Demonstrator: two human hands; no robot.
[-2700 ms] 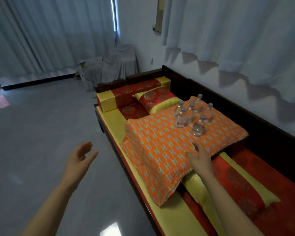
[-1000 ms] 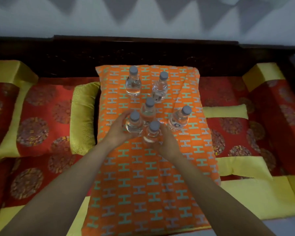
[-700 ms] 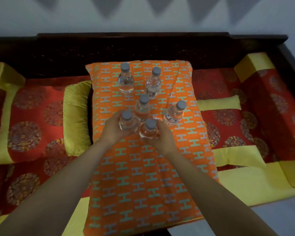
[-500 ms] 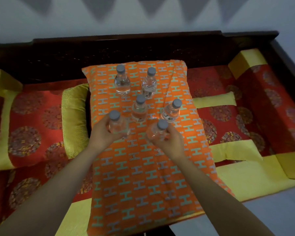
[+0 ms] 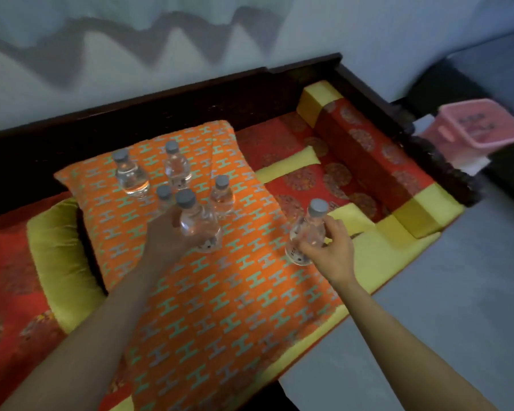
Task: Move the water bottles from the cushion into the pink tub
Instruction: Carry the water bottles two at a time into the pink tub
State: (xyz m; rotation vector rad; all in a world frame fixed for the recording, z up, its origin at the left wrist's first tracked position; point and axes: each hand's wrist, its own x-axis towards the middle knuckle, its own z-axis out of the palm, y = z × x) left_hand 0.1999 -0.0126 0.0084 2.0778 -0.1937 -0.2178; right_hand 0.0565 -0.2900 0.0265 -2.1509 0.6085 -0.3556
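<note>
A: So, where do the bottles sit against the person's hands?

B: The left hand (image 5: 166,238) is wrapped round one bottle (image 5: 201,229), upright above the cushion (image 5: 220,307), just in front of the other bottles (image 5: 129,173), four of them standing on it. The right hand (image 5: 330,250) grips a second bottle (image 5: 306,235) by its body at the cushion's right edge. The hands are apart.

A: And the tub?

B: The tub (image 5: 475,129) sits far right, beyond the couch end, well apart from both hands.

A: What differs from half a second ago?

B: Then both held bottles hung close to the group; now the right one has gone rightward, and the tub has come into view.
</note>
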